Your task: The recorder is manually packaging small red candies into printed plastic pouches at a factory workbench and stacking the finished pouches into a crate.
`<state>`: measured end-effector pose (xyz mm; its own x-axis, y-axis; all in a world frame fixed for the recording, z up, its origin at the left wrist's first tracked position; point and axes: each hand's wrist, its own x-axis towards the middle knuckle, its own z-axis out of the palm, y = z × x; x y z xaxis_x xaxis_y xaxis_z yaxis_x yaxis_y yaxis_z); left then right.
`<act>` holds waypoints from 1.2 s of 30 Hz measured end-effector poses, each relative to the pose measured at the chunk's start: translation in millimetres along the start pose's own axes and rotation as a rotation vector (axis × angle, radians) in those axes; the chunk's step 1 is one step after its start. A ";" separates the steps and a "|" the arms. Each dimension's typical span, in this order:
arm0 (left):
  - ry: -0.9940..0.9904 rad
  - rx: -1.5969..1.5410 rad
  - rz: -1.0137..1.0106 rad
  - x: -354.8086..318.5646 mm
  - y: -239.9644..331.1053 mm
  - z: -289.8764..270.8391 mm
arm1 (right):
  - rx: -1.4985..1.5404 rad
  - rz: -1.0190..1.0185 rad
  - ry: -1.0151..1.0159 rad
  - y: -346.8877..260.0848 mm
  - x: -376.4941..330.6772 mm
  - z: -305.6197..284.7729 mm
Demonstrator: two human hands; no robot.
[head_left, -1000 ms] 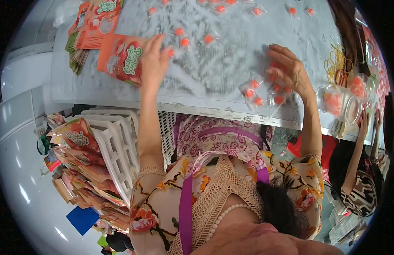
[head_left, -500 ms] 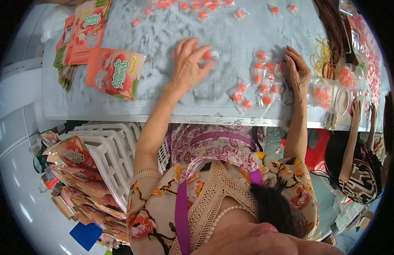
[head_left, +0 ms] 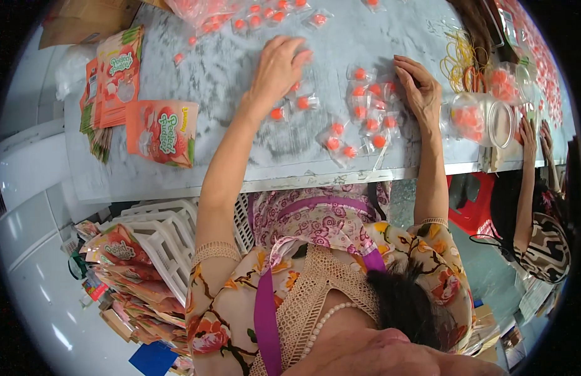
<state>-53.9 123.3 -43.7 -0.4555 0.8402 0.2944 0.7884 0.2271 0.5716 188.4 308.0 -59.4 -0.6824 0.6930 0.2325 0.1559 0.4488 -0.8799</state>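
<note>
Roughly a dozen clear sachets with orange-red sweets [head_left: 361, 119] lie clustered on the grey table [head_left: 240, 156] between two hands, with one orange printed pouch [head_left: 162, 133] well to the left. Exact sachet count is unclear under overlap. Left hand [head_left: 279, 67] rests spread, fingertips over sachets; right hand [head_left: 418, 91] lies flat, fingers touching the cluster's right edge, gripping nothing.
</note>
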 end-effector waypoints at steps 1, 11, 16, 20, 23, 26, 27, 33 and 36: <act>0.003 0.001 -0.002 9.7 4.9 2.9 | -0.004 -0.005 0.000 -0.4 1.2 -0.1; -0.229 -0.051 0.302 3.2 -10.1 13.9 | -0.017 -0.008 -0.032 -4.7 4.2 1.1; -0.245 -0.208 0.164 -56.5 38.3 -28.6 | 0.053 0.009 -0.145 -3.6 -1.4 -9.3; 0.117 -0.045 -0.072 -105.5 -8.9 -35.9 | -0.169 -0.122 -0.265 -28.5 -26.9 -27.5; 0.123 0.057 -0.037 -94.1 0.4 -12.6 | -0.324 -0.201 -0.223 -25.5 -45.1 -9.4; 0.046 0.065 0.070 -69.8 28.5 19.5 | -0.491 -0.305 -0.196 -28.9 -46.4 8.1; -0.001 0.064 0.140 -62.2 33.8 29.8 | -0.446 -0.315 -0.203 -29.3 -44.6 15.6; 0.018 -0.305 0.066 -42.9 64.6 57.9 | -0.315 -0.418 -0.291 -44.8 -22.8 49.5; 0.238 -0.012 0.349 -39.8 51.4 70.5 | -0.193 -0.375 -0.272 -48.1 -17.9 62.1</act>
<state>33.9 136.2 -80.0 -0.2462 0.7281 0.6398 0.9080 -0.0576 0.4150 148.7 238.9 -47.0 -0.8743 0.3030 0.3793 -0.0245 0.7528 -0.6578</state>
